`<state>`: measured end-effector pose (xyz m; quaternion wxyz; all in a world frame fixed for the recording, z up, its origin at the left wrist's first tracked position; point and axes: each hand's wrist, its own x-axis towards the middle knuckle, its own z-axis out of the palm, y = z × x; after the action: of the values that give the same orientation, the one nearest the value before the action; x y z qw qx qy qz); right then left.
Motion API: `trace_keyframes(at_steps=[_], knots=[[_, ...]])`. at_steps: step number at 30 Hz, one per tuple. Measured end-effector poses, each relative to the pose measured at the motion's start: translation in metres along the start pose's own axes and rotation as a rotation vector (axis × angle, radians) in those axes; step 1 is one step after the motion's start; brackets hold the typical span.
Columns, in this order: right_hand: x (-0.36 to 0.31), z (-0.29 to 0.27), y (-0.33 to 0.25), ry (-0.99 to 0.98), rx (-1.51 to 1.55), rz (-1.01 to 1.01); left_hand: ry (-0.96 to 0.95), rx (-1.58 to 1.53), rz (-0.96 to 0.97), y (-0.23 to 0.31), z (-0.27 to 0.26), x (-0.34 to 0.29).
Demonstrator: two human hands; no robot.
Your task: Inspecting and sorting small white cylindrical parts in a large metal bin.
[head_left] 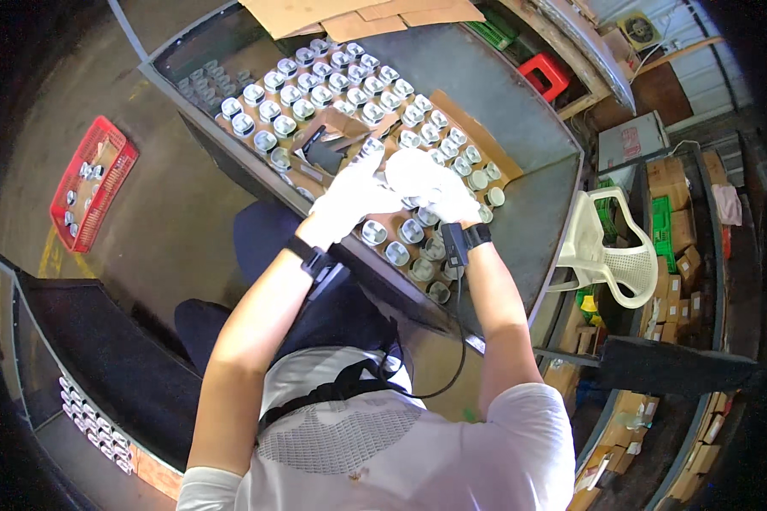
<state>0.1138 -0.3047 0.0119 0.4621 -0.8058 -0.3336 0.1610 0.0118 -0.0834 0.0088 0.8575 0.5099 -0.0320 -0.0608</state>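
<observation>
Both my hands wear white gloves and meet low over the table, among rows of round silver metal pistons. My left hand is closed, with a piston at its fingertips. Close against it, my right hand is curled over, palm down. Glare on the glove hides what its fingers hold, if anything. Just beyond my left hand lie an open brown carton and a dark flat object. More pistons stand on brown cardboard in front of my hands.
A raised rim edges the dark metal table. Cardboard sheets lie at its far edge. A white plastic chair stands right, beside shelves of boxes. On the left floor sits a red crate; more pistons stand lower left.
</observation>
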Motion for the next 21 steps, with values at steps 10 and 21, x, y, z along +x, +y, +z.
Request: trace_keyframes(at_steps=[10, 21], knots=[[0.005, 0.023, 0.030, 0.099, 0.785, 0.402, -0.010, 0.184, -0.002, 0.001, 0.013, -0.010], [0.000, 0.020, 0.022, -0.136, 0.769, 0.288, -0.053, 0.562, 0.126, -0.004, 0.005, 0.004]])
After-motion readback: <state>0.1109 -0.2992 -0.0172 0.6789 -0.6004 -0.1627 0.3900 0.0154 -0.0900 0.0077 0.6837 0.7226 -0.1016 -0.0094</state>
